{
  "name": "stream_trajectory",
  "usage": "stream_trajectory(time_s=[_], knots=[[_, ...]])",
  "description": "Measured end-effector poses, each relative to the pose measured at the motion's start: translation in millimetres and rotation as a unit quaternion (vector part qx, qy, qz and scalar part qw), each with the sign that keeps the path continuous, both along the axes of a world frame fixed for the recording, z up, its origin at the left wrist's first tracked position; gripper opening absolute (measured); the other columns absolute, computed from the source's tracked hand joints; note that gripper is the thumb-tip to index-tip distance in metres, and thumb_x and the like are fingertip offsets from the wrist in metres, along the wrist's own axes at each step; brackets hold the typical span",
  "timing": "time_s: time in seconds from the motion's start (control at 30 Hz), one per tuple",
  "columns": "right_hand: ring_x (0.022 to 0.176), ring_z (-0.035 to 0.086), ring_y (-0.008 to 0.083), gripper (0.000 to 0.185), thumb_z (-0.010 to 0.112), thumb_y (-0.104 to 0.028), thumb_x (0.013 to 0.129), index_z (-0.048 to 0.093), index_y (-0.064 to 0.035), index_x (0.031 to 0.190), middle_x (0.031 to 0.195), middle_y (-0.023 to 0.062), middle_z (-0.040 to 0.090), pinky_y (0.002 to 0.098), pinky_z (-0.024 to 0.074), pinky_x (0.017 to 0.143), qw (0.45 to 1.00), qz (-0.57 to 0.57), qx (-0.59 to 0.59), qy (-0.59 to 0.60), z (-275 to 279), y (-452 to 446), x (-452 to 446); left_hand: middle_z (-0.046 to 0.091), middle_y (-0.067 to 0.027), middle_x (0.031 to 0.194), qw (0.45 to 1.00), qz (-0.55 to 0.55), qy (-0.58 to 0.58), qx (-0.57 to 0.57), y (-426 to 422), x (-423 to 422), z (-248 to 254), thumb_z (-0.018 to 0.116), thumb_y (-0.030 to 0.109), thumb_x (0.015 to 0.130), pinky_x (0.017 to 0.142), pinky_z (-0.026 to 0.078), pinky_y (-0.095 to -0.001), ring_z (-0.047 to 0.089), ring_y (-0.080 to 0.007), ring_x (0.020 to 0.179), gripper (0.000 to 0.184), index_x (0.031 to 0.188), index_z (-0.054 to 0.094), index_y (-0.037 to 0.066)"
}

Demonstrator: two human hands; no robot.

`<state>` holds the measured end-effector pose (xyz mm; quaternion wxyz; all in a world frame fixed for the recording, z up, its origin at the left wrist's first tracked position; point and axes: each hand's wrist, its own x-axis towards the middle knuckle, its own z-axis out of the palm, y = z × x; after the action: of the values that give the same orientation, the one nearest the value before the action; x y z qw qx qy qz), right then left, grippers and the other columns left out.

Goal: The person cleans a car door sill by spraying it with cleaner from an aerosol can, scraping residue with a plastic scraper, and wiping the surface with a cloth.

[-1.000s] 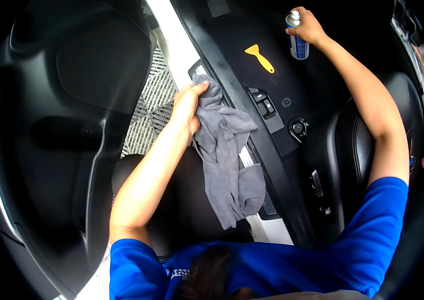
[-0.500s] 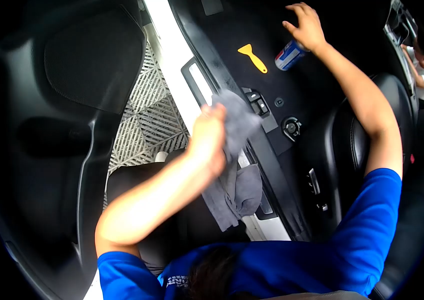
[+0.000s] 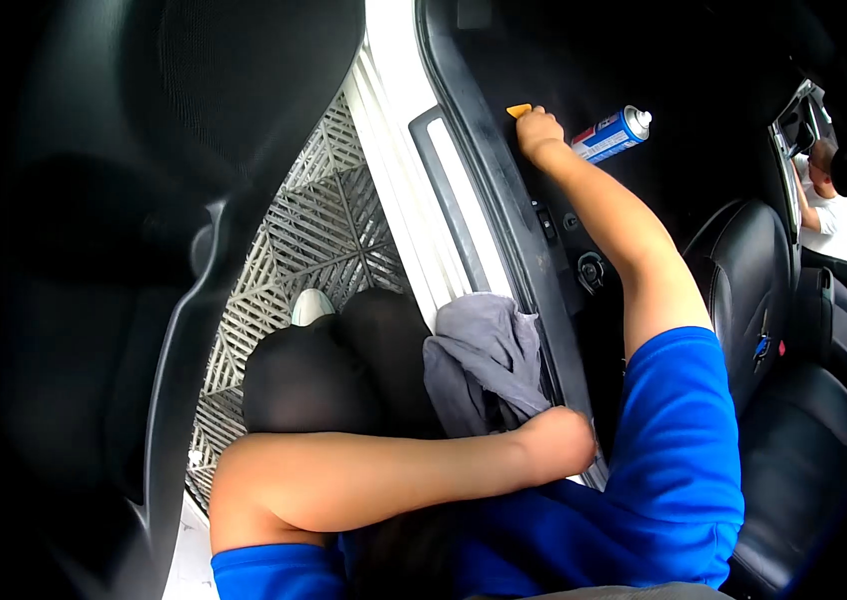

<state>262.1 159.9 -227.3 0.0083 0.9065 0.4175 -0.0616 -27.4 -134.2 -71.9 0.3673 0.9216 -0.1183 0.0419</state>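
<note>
My right hand is closed around the yellow scraper, whose blade edge shows beyond my fingers on the dark car floor. Just to the right of that hand a blue and white spray can lies on its side, its nozzle toward the upper right. My left hand is low over the door sill, beside the lower end of the grey cloth; its fingers are hidden, so I cannot tell what it holds. The cloth lies bunched on the sill.
A white and black door sill runs down the middle. The open car door is at the left, above grey floor grating. Black seats stand at the right. Another person in white shows beyond the far side.
My right hand let go of the can, which now lies on its side, and took hold of the scraper. My left hand moved down and right; the cloth is now bunched on the sill.
</note>
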Motion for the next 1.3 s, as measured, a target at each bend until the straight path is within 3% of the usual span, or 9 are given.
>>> stream_trajectory(time_s=[0.2, 0.27, 0.33, 0.6, 0.73, 0.93, 0.97, 1.1, 1.3], knots=[[0.109, 0.062, 0.0373, 0.032, 0.057, -0.019, 0.092, 0.059, 0.0027, 0.115, 0.112, 0.0244, 0.064, 0.0407, 0.0506, 0.094, 0.977, 0.206, -0.039, -0.036, 99.0, 9.4, -19.5, 0.072, -0.0039, 0.085, 0.999, -0.02, -0.039, 0.01, 16.3, 1.8, 12.4, 0.065, 0.014, 0.076, 0.065, 0.055, -0.0353, 0.069, -0.0241, 0.083, 0.012, 0.08, 0.075, 0.012], [0.087, 0.069, 0.0305, 0.034, 0.057, -0.024, 0.096, 0.054, 0.0035, 0.117, 0.096, 0.0183, 0.067, 0.039, 0.0559, 0.081, 0.958, 0.283, 0.044, 0.014, 131.8, 3.1, -22.2, 0.067, -0.0091, 0.084, 0.997, -0.051, -0.041, 0.028, 21.5, 1.3, 13.6, 0.066, 0.008, 0.072, 0.064, 0.055, -0.0351, 0.066, -0.0251, 0.082, 0.01, 0.08, 0.071, 0.005], [0.046, 0.054, 0.0095, 0.034, 0.05, -0.024, 0.102, 0.046, 0.0011, 0.124, 0.077, 0.0047, 0.061, 0.0245, 0.047, 0.046, 0.934, 0.178, 0.012, 0.309, 172.7, -1.7, -32.1, 0.067, -0.0084, 0.083, 0.996, -0.05, -0.065, 0.026, 18.9, 2.6, 6.7, 0.065, 0.008, 0.072, 0.064, 0.055, -0.0342, 0.066, -0.0246, 0.08, 0.01, 0.08, 0.07, 0.005], [0.058, 0.058, 0.0114, 0.029, 0.046, -0.008, 0.098, 0.047, -0.0026, 0.127, 0.093, 0.0088, 0.065, 0.0216, 0.0462, 0.052, 0.914, 0.164, 0.169, 0.329, 197.6, -34.1, -27.2, 0.066, -0.0069, 0.079, 0.995, -0.053, -0.063, 0.055, 4.2, 7.9, -9.2, 0.064, 0.012, 0.074, 0.063, 0.055, -0.0342, 0.066, -0.0236, 0.078, 0.009, 0.077, 0.069, 0.005], [0.11, 0.065, 0.0319, 0.037, 0.046, -0.018, 0.096, 0.053, -0.0035, 0.13, 0.135, 0.0157, 0.058, 0.037, 0.0545, 0.089, 0.662, 0.134, 0.184, 0.714, 181.9, -32.4, -21.2, 0.068, -0.0066, 0.081, 0.997, -0.063, -0.031, 0.024, 2.7, 10.5, -8.5, 0.063, 0.016, 0.075, 0.064, 0.054, -0.0326, 0.065, -0.0235, 0.079, 0.013, 0.078, 0.07, 0.005], [0.101, 0.069, 0.0217, 0.034, 0.066, -0.017, 0.092, 0.057, -0.0044, 0.122, 0.122, 0.0125, 0.067, 0.0324, 0.0564, 0.083, 0.755, 0.107, 0.253, 0.596, 155.1, -27.5, -22.3, 0.067, -0.0055, 0.078, 0.996, -0.069, -0.032, 0.054, -1.7, 18.3, -14.6, 0.063, 0.017, 0.073, 0.06, 0.053, -0.0322, 0.065, -0.0223, 0.077, 0.015, 0.079, 0.071, 0.005], [0.079, 0.068, 0.012, 0.031, 0.073, -0.021, 0.089, 0.062, -0.0048, 0.112, 0.099, 0.0059, 0.073, 0.0242, 0.0541, 0.067, 0.748, 0.084, 0.285, 0.593, 153.3, -30.0, -29.3, 0.067, -0.0055, 0.078, 0.996, -0.068, -0.033, 0.054, -2.3, 19.1, -15.0, 0.063, 0.017, 0.073, 0.06, 0.053, -0.0322, 0.065, -0.0223, 0.077, 0.015, 0.079, 0.071, 0.005], [0.055, 0.043, 0.0038, 0.02, 0.074, -0.027, 0.089, 0.069, -0.0072, 0.088, 0.069, -0.0045, 0.059, 0.0211, 0.0357, 0.05, 0.796, 0.061, 0.287, 0.529, 147.9, -31.6, -36.6, 0.067, -0.0058, 0.076, 0.996, -0.06, -0.035, 0.057, -4.3, 15.9, -15.4, 0.064, 0.016, 0.071, 0.06, 0.053, -0.0319, 0.065, -0.0227, 0.076, 0.012, 0.075, 0.071, 0.007], [0.055, 0.05, 0.0077, 0.025, 0.057, -0.032, 0.1, 0.059, -0.007, 0.096, 0.074, 0.0009, 0.06, 0.0218, 0.0384, 0.047, 0.833, 0.073, 0.23, 0.498, 138.1, -18.0, -53.4, 0.069, -0.0064, 0.076, 0.994, -0.093, -0.033, 0.039, -15.9, 16.7, -14.2, 0.065, 0.016, 0.072, 0.064, 0.053, -0.035, 0.068, -0.0246, 0.078, 0.01, 0.07, 0.072, 0.009]])
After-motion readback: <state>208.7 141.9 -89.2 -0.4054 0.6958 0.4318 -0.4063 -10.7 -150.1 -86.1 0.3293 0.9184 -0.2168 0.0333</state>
